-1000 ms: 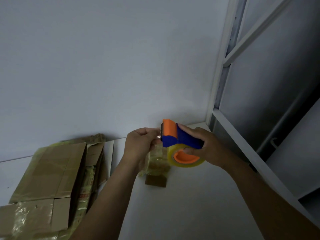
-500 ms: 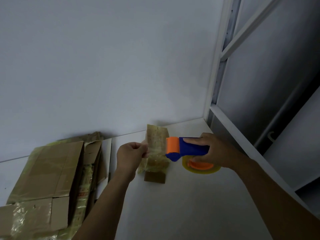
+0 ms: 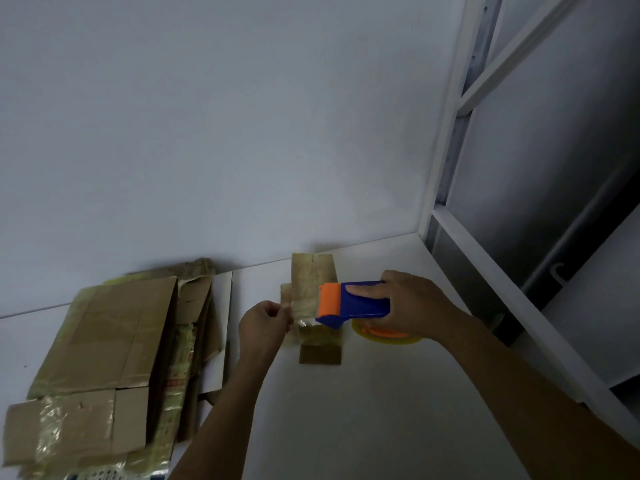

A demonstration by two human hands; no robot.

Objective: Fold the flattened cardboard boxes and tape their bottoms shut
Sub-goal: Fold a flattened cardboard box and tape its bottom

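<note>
Your hands are sitting lower and wider apart than before. Your right hand (image 3: pixel 415 306) is gripping the tape dispenser (image 3: pixel 356 303); your left hand (image 3: pixel 265 325) is pinching its clingy tape end (image 3: pixel 303 319). The flattened box (image 3: pixel 311 275), light and bendy, is lying on the tabletop (image 3: pixel 381 393) just beyond; take its edges.

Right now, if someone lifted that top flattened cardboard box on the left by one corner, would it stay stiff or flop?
The top flattened box would probably hinge at its visible creases, so its loose flaps would likely droop. Being thin and flat, it looks light. Its glossy tape patches may feel slippery.
</note>
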